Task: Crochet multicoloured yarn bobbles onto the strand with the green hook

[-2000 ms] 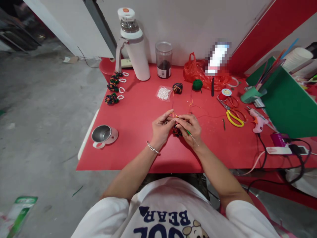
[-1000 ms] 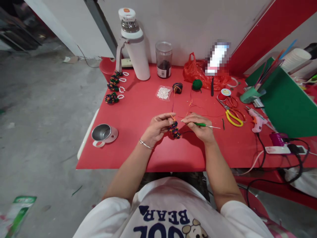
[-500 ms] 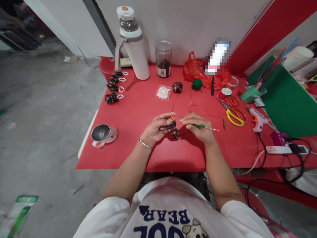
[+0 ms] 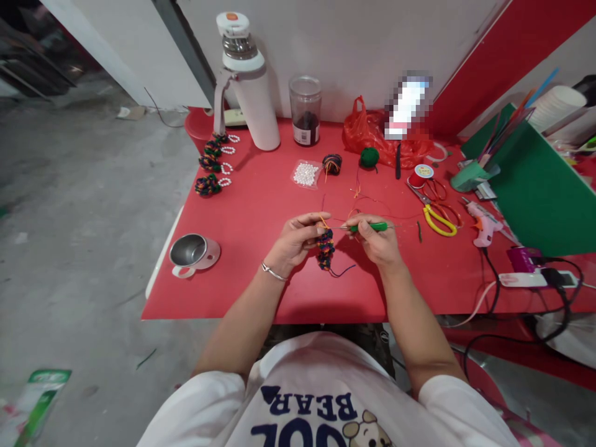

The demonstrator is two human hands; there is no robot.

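Between the fingertips of my left hand (image 4: pixel 298 238) is the top of a dark multicoloured crochet piece (image 4: pixel 325 250), which hangs down over the table. A loose dark yarn tail trails from its lower end. My right hand (image 4: pixel 375 239) is closed around a crochet hook (image 4: pixel 372 227) with a green handle, its thin metal shaft pointing left at the top of the piece. Yarn runs from my left fingers toward a multicoloured yarn ball (image 4: pixel 332 164). Whether the hook's tip sits in a stitch is too small to tell.
Beyond my hands lie a bag of white beads (image 4: pixel 306 174) and a green yarn ball (image 4: pixel 369 158). Scissors (image 4: pixel 435 214) and a pink glue gun (image 4: pixel 485 223) are at the right. A metal mug (image 4: pixel 194 253) and finished crochet pieces with bead loops (image 4: pixel 208 184) are at the left.
The hook has turned in my right hand, so its green handle now shows above the fingers. The crochet piece hangs straighter, and its yarn tail has come into view.
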